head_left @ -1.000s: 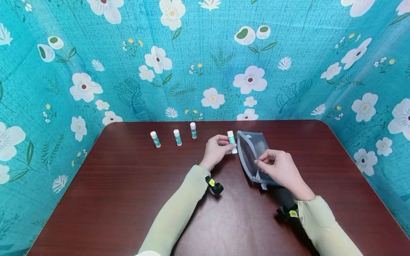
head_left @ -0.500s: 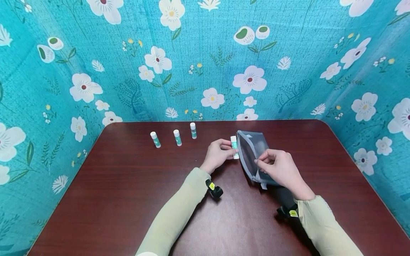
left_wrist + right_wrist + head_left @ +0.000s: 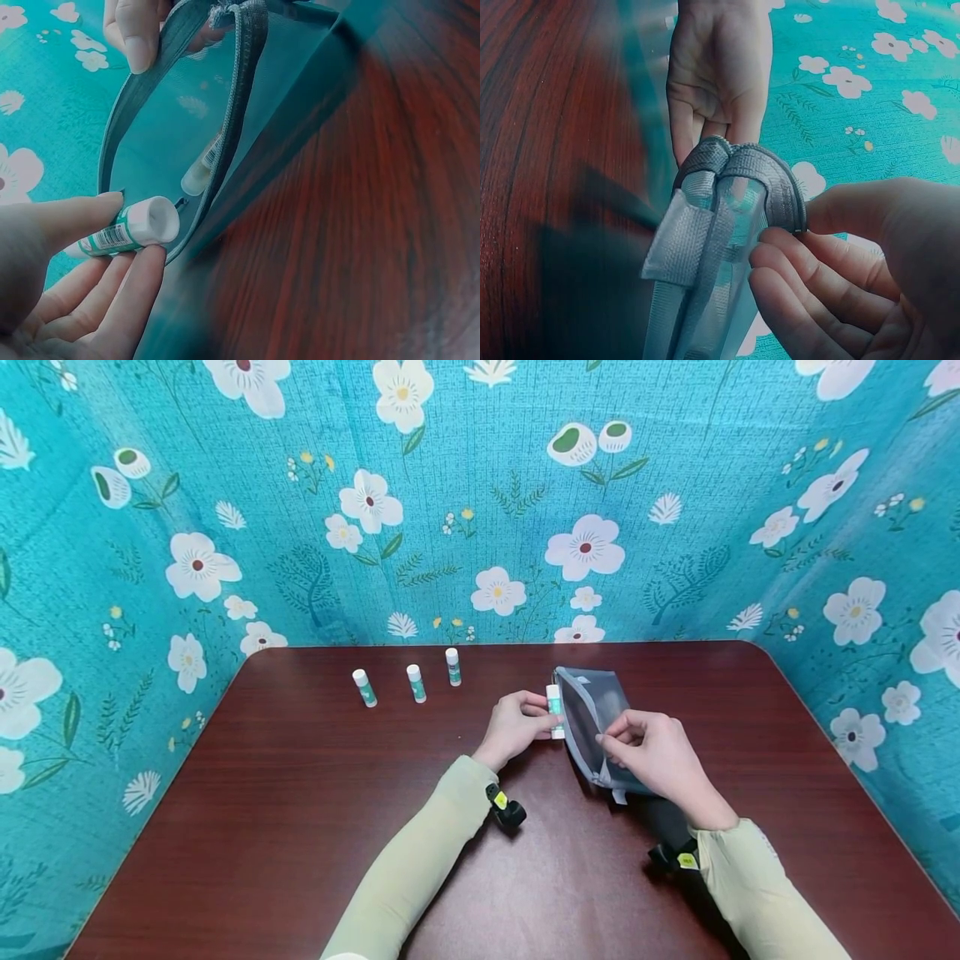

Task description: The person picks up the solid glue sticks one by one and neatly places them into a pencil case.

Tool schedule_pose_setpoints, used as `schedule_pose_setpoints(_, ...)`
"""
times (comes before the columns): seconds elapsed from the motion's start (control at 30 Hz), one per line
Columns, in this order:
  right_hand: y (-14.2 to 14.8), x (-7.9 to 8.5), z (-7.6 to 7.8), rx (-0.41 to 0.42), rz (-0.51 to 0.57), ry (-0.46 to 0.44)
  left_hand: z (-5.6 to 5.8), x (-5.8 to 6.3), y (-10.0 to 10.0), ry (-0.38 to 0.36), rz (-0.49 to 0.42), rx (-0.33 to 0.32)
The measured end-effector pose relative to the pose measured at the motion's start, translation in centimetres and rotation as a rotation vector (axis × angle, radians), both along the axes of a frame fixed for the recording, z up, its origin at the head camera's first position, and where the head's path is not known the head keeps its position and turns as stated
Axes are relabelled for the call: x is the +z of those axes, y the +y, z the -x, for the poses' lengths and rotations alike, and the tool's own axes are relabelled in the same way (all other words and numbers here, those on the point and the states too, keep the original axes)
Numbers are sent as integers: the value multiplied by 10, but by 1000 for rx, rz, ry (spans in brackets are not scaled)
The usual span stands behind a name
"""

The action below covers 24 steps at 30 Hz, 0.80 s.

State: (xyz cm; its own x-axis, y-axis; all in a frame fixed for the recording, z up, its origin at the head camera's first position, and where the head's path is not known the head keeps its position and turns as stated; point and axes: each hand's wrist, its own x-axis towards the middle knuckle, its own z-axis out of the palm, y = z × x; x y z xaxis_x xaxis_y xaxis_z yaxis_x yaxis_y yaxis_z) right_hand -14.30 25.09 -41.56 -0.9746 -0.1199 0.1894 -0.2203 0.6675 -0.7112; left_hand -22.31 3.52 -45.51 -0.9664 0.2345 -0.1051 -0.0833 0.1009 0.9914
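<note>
My left hand [image 3: 513,727] pinches a white glue stick with a green label [image 3: 554,695] between thumb and fingers. The stick's end overlaps the mouth of a grey mesh zipper pouch [image 3: 611,689] in the head view. In the left wrist view, that glue stick [image 3: 112,235] points toward the gap between the zipper edges, and a second pale tube with a barcode [image 3: 199,174] shows within the pouch. Thumb and fingers of my right hand [image 3: 663,756] pinch the zipper edge [image 3: 776,184], and the mouth stands apart.
Toward the back left of the dark red table [image 3: 300,818] are three more glue sticks: a left one [image 3: 364,687], a middle one [image 3: 416,683] and a right one [image 3: 453,667]. A turquoise flowered cloth [image 3: 450,527] hangs behind the table.
My left hand has moved slightly right and nearer to me, bringing the glue stick up to the pouch's mouth. My right hand and the pouch have stayed in place.
</note>
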Motion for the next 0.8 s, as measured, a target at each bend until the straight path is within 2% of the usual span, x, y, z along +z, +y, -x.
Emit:
schedule_pose_setpoints(0.5,-1,-2,2,4,-10,0,2,-4,7,-74,-32,-16)
schedule_pose_setpoints(0.8,-1,-3,2,6,-3,-7,5,-5,11,-114,1,21)
